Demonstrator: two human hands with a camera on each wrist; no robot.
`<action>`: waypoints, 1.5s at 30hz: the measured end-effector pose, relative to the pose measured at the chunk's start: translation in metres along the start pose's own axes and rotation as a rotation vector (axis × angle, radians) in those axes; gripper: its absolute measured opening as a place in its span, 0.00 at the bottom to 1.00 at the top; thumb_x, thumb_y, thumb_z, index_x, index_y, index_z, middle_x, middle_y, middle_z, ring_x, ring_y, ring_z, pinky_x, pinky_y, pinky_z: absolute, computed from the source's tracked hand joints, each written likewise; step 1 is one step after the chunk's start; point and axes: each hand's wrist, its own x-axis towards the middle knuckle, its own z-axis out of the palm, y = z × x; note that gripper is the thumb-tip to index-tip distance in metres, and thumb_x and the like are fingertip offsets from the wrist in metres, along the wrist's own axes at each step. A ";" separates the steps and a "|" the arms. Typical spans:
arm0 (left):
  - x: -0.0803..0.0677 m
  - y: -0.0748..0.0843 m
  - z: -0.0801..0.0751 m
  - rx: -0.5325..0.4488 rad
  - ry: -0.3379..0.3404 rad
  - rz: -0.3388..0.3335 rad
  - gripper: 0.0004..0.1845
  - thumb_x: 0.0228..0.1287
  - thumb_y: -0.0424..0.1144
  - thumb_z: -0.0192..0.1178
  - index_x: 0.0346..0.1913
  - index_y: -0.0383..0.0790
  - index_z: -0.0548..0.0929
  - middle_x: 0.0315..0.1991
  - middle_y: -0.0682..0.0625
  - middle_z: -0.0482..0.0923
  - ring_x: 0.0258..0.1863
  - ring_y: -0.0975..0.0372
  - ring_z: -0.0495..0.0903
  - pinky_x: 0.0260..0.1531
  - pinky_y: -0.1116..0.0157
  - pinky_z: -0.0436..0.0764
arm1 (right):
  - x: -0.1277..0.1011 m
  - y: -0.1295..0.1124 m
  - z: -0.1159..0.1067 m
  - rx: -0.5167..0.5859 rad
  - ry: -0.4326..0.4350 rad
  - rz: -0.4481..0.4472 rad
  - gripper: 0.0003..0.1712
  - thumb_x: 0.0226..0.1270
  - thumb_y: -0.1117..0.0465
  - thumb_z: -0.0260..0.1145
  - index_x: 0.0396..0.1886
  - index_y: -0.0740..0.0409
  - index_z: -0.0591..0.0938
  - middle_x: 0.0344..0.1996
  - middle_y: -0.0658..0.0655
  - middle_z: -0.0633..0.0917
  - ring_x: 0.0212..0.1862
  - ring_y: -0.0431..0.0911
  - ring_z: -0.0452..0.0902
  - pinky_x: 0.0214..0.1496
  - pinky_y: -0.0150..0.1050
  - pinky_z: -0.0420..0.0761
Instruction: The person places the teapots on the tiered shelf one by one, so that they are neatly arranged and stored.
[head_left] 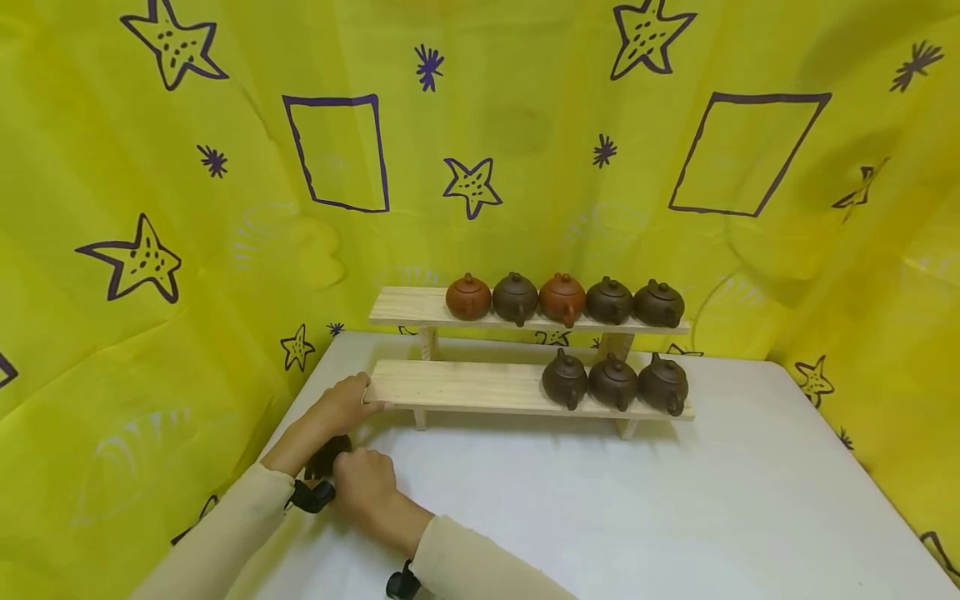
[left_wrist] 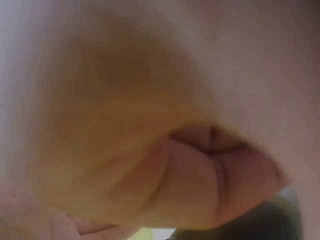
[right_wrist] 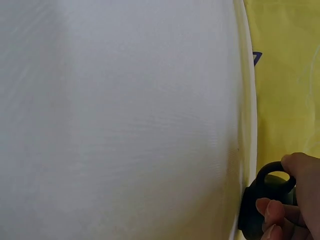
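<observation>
A two-tier wooden shelf (head_left: 465,385) stands at the back of the white table (head_left: 600,508). Its upper board (head_left: 408,306) carries several small clay teapots (head_left: 562,298), two orange-red and the others dark brown. Three dark brown teapots (head_left: 613,382) sit at the right of the lower board. My left hand (head_left: 343,406) grips the left end of the lower board; the left wrist view shows only a blurred close-up of the hand (left_wrist: 200,175). My right hand (head_left: 365,483) holds a dark teapot (head_left: 327,454) low at the table's left edge, fingers (right_wrist: 272,212) curled on that teapot (right_wrist: 257,205).
A yellow cloth (head_left: 525,125) printed with purple stars and squares hangs behind and on both sides of the table. The table's left edge (right_wrist: 247,125) runs right beside the held teapot. The left parts of both boards are bare.
</observation>
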 end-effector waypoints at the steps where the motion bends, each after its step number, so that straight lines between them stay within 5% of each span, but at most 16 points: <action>1: 0.000 0.000 0.000 0.002 -0.002 -0.006 0.30 0.73 0.48 0.68 0.55 0.20 0.74 0.47 0.30 0.82 0.45 0.43 0.82 0.47 0.44 0.81 | 0.000 0.001 0.000 0.004 -0.002 -0.005 0.25 0.64 0.35 0.73 0.20 0.47 0.85 0.21 0.48 0.86 0.26 0.43 0.82 0.23 0.38 0.77; 8: 0.000 0.001 -0.001 0.004 -0.005 -0.005 0.30 0.73 0.48 0.67 0.56 0.20 0.74 0.47 0.30 0.82 0.45 0.43 0.83 0.47 0.44 0.81 | -0.001 0.009 0.000 0.020 0.004 -0.031 0.29 0.69 0.33 0.68 0.17 0.48 0.84 0.18 0.48 0.85 0.22 0.43 0.80 0.20 0.37 0.74; 15: -0.001 0.001 -0.003 -0.012 -0.013 -0.005 0.30 0.73 0.48 0.67 0.55 0.20 0.74 0.47 0.30 0.82 0.46 0.43 0.83 0.47 0.44 0.81 | 0.004 0.022 0.003 0.103 0.028 -0.016 0.21 0.69 0.37 0.69 0.29 0.47 0.86 0.22 0.50 0.87 0.23 0.44 0.82 0.21 0.37 0.73; 23: 0.003 0.000 -0.001 -0.019 -0.021 -0.002 0.29 0.74 0.48 0.67 0.55 0.20 0.74 0.48 0.30 0.81 0.47 0.42 0.82 0.49 0.43 0.80 | 0.009 0.030 0.005 0.089 0.045 -0.110 0.14 0.76 0.45 0.68 0.34 0.47 0.86 0.27 0.49 0.89 0.29 0.43 0.86 0.27 0.36 0.79; 35: 0.001 -0.002 0.000 -0.017 -0.016 -0.005 0.29 0.74 0.47 0.67 0.55 0.21 0.74 0.47 0.30 0.82 0.46 0.43 0.83 0.48 0.44 0.81 | 0.004 0.037 -0.013 0.117 -0.116 -0.071 0.21 0.64 0.42 0.73 0.20 0.50 0.82 0.24 0.48 0.85 0.25 0.41 0.79 0.25 0.38 0.76; 40: 0.001 -0.003 0.000 -0.026 -0.017 0.001 0.29 0.74 0.48 0.67 0.55 0.21 0.74 0.47 0.30 0.81 0.46 0.43 0.83 0.47 0.44 0.81 | 0.002 0.034 -0.015 0.109 -0.158 -0.072 0.24 0.69 0.35 0.71 0.29 0.51 0.87 0.30 0.50 0.87 0.31 0.42 0.82 0.28 0.37 0.78; 45: 0.001 -0.002 0.001 -0.037 -0.008 0.016 0.28 0.73 0.47 0.68 0.52 0.21 0.74 0.45 0.31 0.82 0.44 0.44 0.83 0.46 0.45 0.81 | 0.001 0.035 -0.013 0.095 -0.159 -0.107 0.19 0.72 0.41 0.71 0.38 0.52 0.91 0.33 0.51 0.89 0.34 0.41 0.85 0.32 0.35 0.81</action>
